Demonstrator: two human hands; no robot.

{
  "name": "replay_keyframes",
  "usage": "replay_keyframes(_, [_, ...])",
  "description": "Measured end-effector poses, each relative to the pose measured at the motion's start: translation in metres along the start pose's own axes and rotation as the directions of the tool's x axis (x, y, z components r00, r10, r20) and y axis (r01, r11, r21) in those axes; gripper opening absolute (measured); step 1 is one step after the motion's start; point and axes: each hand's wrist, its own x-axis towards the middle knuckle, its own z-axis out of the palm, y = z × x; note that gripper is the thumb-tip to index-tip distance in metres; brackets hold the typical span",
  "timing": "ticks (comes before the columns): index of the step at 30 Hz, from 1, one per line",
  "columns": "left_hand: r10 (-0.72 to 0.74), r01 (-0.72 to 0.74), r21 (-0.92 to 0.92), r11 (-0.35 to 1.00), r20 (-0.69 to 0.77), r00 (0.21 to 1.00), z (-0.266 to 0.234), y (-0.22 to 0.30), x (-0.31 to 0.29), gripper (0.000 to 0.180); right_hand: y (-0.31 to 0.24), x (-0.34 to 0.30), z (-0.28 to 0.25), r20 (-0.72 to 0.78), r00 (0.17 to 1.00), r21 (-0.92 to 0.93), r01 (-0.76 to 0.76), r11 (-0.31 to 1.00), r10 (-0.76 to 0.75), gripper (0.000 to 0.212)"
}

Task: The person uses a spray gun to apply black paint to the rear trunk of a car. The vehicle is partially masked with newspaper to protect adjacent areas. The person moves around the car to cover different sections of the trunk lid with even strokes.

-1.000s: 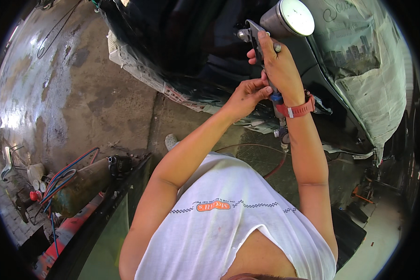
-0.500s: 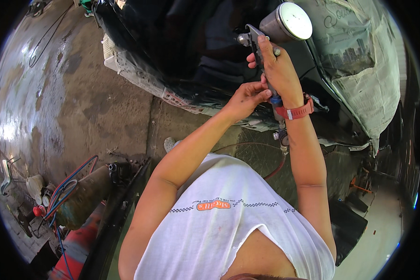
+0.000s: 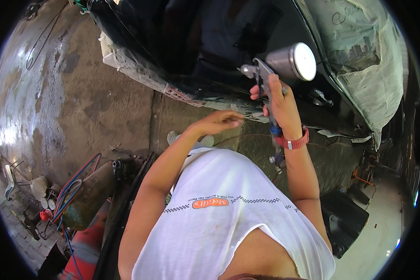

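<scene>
A metal paint spray gun (image 3: 265, 79) with a round silver cup on top is wrapped in the fingers of my right hand (image 3: 284, 105). Its nozzle points left, over the glossy black car panel (image 3: 219, 42). Below the grip, the hose fitting hangs by my wrist, which wears a red watch. My left hand (image 3: 217, 122) is apart from the gun, near the panel's lower edge, with its fingers loosely stretched, slightly blurred and nothing visible in them.
Newspaper masking (image 3: 140, 74) skirts the car's lower edge, and more masking sheets (image 3: 359, 60) cover the right side. At lower left stand gas cylinders (image 3: 88, 200) with blue and red hoses. A thin hose (image 3: 238, 136) trails over the stained concrete floor (image 3: 102, 98).
My left hand has let go of the gun's lower grip and moved down and left. The right hand has brought the spray gun lower, nearer my body.
</scene>
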Motion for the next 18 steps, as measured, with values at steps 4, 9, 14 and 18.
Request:
replay_keyframes(4, [-0.301,0.332,0.15,0.931,-0.198,0.933,-0.033,-0.12,-0.066,0.054,0.032,-0.022,-0.018,-0.148,0.988,0.039,-0.034,0.999,0.039,0.057])
replay_keyframes(9, [-0.566,0.715,0.178,0.676,-0.496,0.659,-0.049,-0.233,-0.169,0.066,0.064,-0.037,-0.029,-0.261,0.963,0.02,-0.069,0.997,0.072,0.056])
replay_keyframes(14, [-0.707,0.871,0.067,0.488,-0.555,0.438,-0.049,-0.266,-0.239,0.062,0.09,-0.028,-0.016,-0.248,0.967,0.011,-0.047,0.999,0.048,0.054])
replay_keyframes(18, [-0.624,0.829,0.009,0.559,-0.654,0.427,-0.044,-0.257,-0.254,0.059,0.105,-0.018,0.004,-0.208,0.978,-0.08,-0.018,0.997,0.001,0.05])
